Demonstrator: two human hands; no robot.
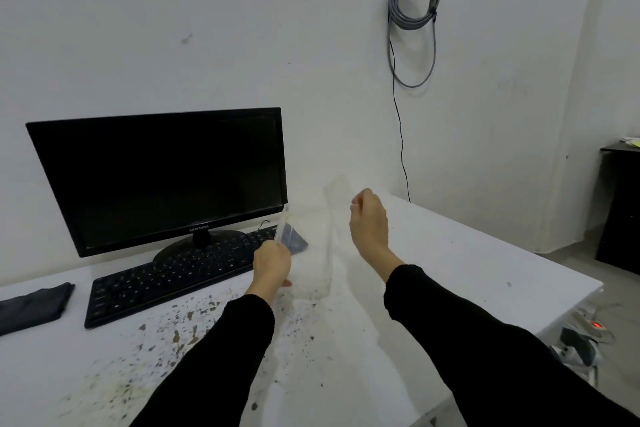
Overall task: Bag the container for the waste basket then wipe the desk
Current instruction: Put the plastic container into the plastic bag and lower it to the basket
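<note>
A clear plastic bag (317,253) hangs open above the white desk (467,260), between my two hands. My left hand (272,265) grips its left edge together with a clear plastic container (289,236), which tilts up toward the monitor. My right hand (369,222) pinches the bag's right edge, held higher. Brown and black stains (194,326) speckle the desk's front, under my left forearm. A dark folded cloth (33,305) lies at the desk's left edge.
A black monitor (162,177) and a black keyboard (173,274) stand at the back left of the desk. Cables hang on the wall (414,21). A power strip (588,322) lies on the floor at the right, near a dark cabinet (620,211).
</note>
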